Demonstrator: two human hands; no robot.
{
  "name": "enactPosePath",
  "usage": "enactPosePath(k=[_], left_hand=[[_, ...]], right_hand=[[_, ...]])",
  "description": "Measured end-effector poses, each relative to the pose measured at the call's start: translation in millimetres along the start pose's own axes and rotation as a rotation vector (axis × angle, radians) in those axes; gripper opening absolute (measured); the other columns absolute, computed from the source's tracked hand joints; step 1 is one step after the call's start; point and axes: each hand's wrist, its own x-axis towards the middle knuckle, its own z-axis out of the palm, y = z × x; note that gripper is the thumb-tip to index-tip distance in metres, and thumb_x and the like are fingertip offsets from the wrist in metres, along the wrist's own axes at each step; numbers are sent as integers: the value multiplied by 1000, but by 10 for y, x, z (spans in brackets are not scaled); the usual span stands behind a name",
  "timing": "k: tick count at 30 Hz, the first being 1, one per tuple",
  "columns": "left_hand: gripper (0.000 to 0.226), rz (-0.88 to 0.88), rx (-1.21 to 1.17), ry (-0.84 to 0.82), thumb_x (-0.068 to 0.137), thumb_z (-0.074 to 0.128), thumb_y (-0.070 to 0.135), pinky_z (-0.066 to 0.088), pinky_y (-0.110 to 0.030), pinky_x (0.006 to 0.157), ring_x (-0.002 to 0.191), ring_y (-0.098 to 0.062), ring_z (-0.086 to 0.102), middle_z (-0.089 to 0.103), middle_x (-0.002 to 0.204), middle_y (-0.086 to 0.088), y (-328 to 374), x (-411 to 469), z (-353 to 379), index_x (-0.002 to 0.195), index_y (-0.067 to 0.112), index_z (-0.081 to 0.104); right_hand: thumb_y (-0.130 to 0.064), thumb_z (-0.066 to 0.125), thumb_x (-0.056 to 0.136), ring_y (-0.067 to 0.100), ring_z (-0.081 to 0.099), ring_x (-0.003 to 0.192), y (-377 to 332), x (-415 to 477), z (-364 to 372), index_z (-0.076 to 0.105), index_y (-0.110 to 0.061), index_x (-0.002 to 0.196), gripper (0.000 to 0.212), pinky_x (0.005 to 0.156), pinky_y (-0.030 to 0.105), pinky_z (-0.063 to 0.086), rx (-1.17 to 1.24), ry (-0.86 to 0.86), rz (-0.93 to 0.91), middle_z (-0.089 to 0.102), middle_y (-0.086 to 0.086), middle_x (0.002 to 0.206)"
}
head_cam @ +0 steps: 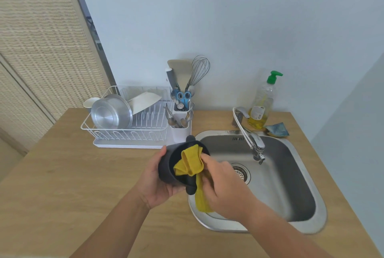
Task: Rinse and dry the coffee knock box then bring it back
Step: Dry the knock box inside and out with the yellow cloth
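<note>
- Wooden tabletop against a pale wall, with a steel sink set into its right half; head view only.
- Knock box: held in the air over the left rim of the sink, clear of the tabletop.
- Orientation: the box lies tipped on its side. Its cylinder axis runs roughly left to right, with the open mouth facing right, towards the basin, and slightly up.
- Knock bar: it crosses the mouth from far to near, and its rounded ends stick out past the rim at the far and near sides.
- Appearance: a dark grey, matt, round-walled body. The interior is largely hidden by cloth.
- Left hand: its grip is wrapped round the closed end and side wall, thumb on top, fingers underneath.
- Right hand: its grip pinches a yellow cloth, bunched and pushed into the mouth; a tail of cloth hangs below the hand.
- Tap: the spout reaches over the basin.
- Dish rack: white wire, behind the box, carrying a steel bowl.
- Utensil holder: at the rack's right end, with a whisk.
- Soap bottle: green pump, behind the sink.
</note>
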Motion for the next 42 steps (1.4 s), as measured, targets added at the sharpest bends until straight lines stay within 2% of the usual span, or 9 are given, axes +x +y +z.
enactPosePath(k=[3,6,13,18,25,31,34,38,42], left_hand=[[87,-23,40,21,68,87,59,62,-49,84,113,-38,72,69,135,-22,63,8,87,138,11,67],[85,-34,44,39,70,84,61,62,-51,86,111,-37,72,70,132,-22,82,24,157,138,11,67],[67,-98,231,-29,82,80,55,61,-54,81,109,-37,74,73,126,-22,158,7,170,131,10,71],[75,-107,258,75,70,90,50,61,-57,80,107,-40,74,73,126,-23,237,22,223,129,9,71],[74,-115,275,91,68,88,57,58,-63,85,109,-40,73,73,127,-21,178,-31,194,127,13,74],[68,-121,209,197,55,96,51,61,-60,81,105,-43,75,76,120,-23,40,-11,202,109,13,82],[68,-83,188,256,53,96,49,61,-62,77,99,-43,77,77,116,-23,67,33,233,109,12,82],[57,-53,124,248,68,85,52,61,-59,79,97,-39,78,78,116,-19,52,38,209,111,14,82],[50,-127,71,261,74,81,49,61,-59,80,99,-43,77,78,115,-22,-171,-13,149,106,11,83]], right_hand=[[-7,60,93,20,57,80,170,-111,12,65,-10,131,38,77,43,45,-248,159,-232,73,-2,105],[-18,65,83,24,61,119,219,-148,-6,65,-18,121,38,79,44,40,-402,214,-295,71,-8,124],[-37,58,82,34,64,80,64,-6,-7,55,-26,103,24,62,30,50,-491,-303,-92,63,0,87],[-32,52,97,33,63,87,-60,169,40,66,-19,98,19,70,32,48,-702,-526,38,57,1,85],[-16,53,94,33,60,95,29,117,-92,58,-21,112,20,75,39,51,-372,-657,-128,65,6,110],[-9,50,100,37,63,99,162,141,-33,67,-15,111,22,66,38,42,-856,-516,45,64,7,113],[-3,46,97,37,66,97,205,72,96,61,-14,115,27,68,37,45,-679,-522,136,64,9,115],[-2,41,80,11,59,98,193,-5,-84,57,-39,112,51,81,16,47,83,-577,43,63,-21,115],[-9,51,90,35,60,95,331,98,-265,64,-27,101,25,69,39,49,-624,-638,-171,62,-2,110]])
